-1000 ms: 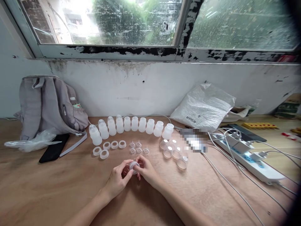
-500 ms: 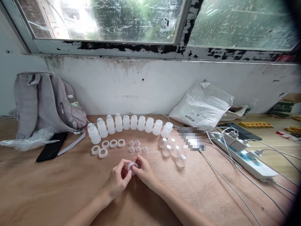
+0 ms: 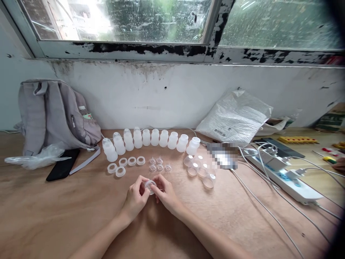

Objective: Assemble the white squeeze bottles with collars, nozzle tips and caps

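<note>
Between my fingers is a translucent bottle collar ring (image 3: pixel 150 186), with what looks like a clear teat set inside it. My left hand (image 3: pixel 137 196) pinches the ring from the left; my right hand (image 3: pixel 166 194) grips its right side, the thumb pressing at the opening. Just beyond my hands lie several clear silicone teats (image 3: pixel 160 167). Loose white collar rings (image 3: pixel 120 172) rest to their left, and clear dome caps (image 3: pixel 208 181) to the right. Behind them curves a row of frosted baby bottles (image 3: pixel 164 139); the leftmost ones carry teats and clear caps.
At left stand a grey backpack (image 3: pixel 51 115), a black phone (image 3: pixel 63 165) and a crumpled plastic bag (image 3: pixel 40 158). A white mailer bag (image 3: pixel 234 117) leans on the wall. Cables run from a power strip (image 3: pixel 288 180) at right. Another person's hand (image 3: pixel 338 164) shows at the right edge.
The ring has been tilted slightly in my hands, and both stay on it. The view has shifted a little. A hand with a yellow-handled tool has come in at the far right.
</note>
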`<state>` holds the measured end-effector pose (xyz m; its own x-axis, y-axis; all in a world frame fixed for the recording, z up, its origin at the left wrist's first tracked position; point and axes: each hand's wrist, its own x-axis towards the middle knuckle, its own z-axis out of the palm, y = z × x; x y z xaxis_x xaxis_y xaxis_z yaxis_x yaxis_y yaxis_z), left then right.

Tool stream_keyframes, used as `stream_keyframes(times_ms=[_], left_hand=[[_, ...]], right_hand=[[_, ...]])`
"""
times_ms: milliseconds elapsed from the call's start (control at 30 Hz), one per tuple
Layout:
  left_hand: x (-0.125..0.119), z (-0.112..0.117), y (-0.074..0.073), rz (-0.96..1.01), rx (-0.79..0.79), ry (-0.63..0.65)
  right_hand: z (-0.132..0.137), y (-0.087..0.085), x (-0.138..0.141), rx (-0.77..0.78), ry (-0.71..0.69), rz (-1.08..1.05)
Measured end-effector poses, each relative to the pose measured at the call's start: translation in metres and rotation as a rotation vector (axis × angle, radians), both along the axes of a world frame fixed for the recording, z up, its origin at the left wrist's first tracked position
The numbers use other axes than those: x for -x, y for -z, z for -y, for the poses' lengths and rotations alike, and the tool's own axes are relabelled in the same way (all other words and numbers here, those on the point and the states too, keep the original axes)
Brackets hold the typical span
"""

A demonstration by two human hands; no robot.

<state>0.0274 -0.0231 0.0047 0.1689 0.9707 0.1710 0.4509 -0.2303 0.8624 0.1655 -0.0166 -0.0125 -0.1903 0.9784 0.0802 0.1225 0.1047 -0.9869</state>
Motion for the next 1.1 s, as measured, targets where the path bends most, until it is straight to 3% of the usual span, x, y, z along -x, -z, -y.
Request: stream_keyframes(times_ms=[733,1100], left_hand=[[0.0006,-0.0004,0.0044,0.063,0.03,0.021],[0.0004,0.0021,0.0049,0.155,0.098,0.112]], right_hand=[[-0.0002,0.0095,0.0036,0.02,0.037,-0.063],[0.0012,0.0005,0.0019,0.056,-0.009,-0.102]])
